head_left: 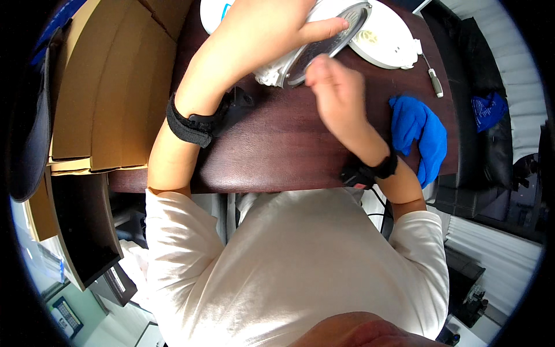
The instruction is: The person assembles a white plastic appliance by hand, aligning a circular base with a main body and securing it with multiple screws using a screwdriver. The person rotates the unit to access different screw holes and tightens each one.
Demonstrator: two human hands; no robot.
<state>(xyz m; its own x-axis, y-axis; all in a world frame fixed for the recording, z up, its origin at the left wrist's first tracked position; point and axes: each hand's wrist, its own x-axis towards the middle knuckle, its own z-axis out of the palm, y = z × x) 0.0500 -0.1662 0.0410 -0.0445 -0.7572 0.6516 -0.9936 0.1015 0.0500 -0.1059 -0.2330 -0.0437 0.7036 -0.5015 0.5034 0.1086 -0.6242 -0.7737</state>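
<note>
A dark, grey-rimmed oval plate (329,46) is tilted up on edge near the top of the view, with white material bunched at its lower left end. My left hand (272,26) reaches over it from the left, thumb laid across its face; the other fingers are hidden or outside the picture. My right hand (340,87), slightly blurred, is curled closed beside the plate's near edge. Whatever its fingertips hold, if anything, is hidden. Behind to the right lies a round white cover (384,43) with a pale yellowish patch inside.
A screwdriver (434,81) with a grey handle lies near the table's right edge. The blue cloth (419,136) is crumpled close to my right forearm. An open cardboard box (107,87) stands at the left of the dark red-brown table (260,156). Beyond the right side is a black sofa (477,63).
</note>
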